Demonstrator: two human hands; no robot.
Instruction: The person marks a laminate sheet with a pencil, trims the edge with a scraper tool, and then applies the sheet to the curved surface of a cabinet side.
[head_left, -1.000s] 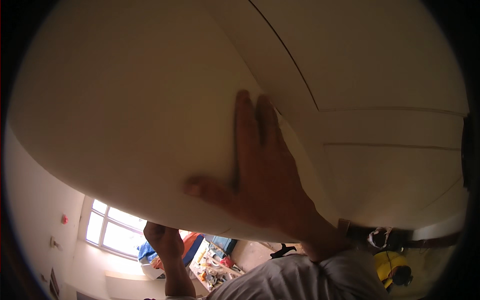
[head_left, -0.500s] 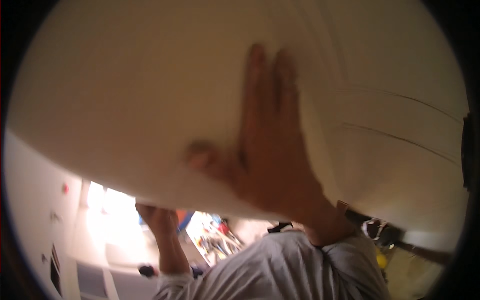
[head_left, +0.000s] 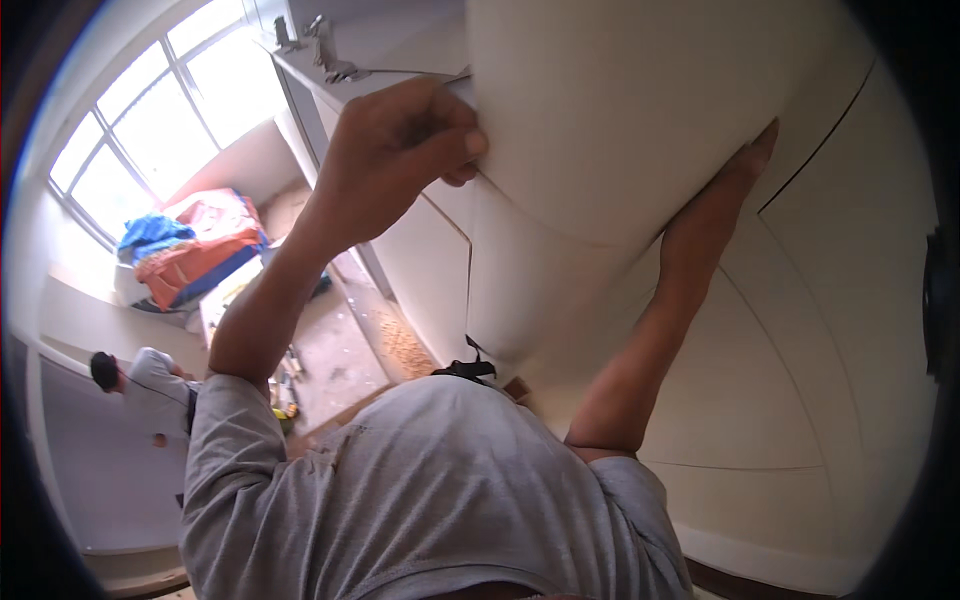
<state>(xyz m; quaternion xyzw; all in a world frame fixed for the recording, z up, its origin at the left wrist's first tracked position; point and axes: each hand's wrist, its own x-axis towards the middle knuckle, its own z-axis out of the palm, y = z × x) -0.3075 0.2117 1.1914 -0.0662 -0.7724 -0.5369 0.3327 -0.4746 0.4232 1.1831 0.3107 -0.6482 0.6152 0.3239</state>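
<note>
A large white panel (head_left: 620, 110), like a cabinet door, hangs close in front of me and fills the upper middle. My left hand (head_left: 415, 130) is closed on its left edge, thumb in front and fingers curled. At the panel's right edge is my right hand (head_left: 750, 165), its fingers running up along and behind that edge, partly hidden. Just left of my left hand, metal hinges (head_left: 340, 70) stick out from an open cabinet (head_left: 400, 35).
Cream cabinet fronts (head_left: 780, 370) with dark seams stand to the right. At left, a bright window (head_left: 150, 110) is above a heap of orange and blue cloth (head_left: 200, 240). Another person (head_left: 150, 380) is at far left. Wood shavings (head_left: 405, 345) lie on the floor.
My right hand has left the panel's face, where it lay spread, and is now at its right edge. My left hand has moved up along the left edge. The view has shifted, showing the window and cabinet.
</note>
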